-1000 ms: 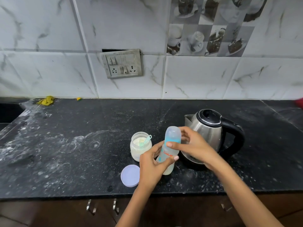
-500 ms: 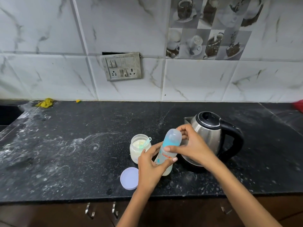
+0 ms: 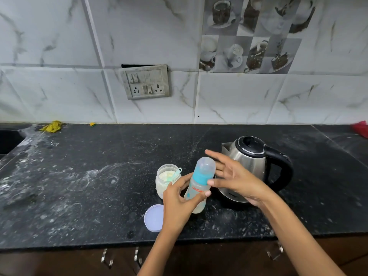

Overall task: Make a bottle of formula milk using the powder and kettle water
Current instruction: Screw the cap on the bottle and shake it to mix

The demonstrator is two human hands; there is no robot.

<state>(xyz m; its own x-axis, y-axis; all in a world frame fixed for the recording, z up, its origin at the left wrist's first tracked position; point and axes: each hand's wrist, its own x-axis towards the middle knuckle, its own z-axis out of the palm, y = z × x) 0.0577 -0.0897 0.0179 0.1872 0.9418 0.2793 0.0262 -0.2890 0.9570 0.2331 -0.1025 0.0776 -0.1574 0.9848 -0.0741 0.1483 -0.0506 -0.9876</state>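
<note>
The left hand (image 3: 177,200) held the bottle (image 3: 200,183) tilted just left of the kettle (image 3: 249,162), its grip wrapped round the lower body. The right hand (image 3: 235,176) hovered spread, holding nothing. Best to steady the base while gripping the cap squarely.

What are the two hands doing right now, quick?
Left hand: closed around the baby bottle, holding it.
Right hand: open, fingers spread beside the bottle's cap, holding nothing.
</note>
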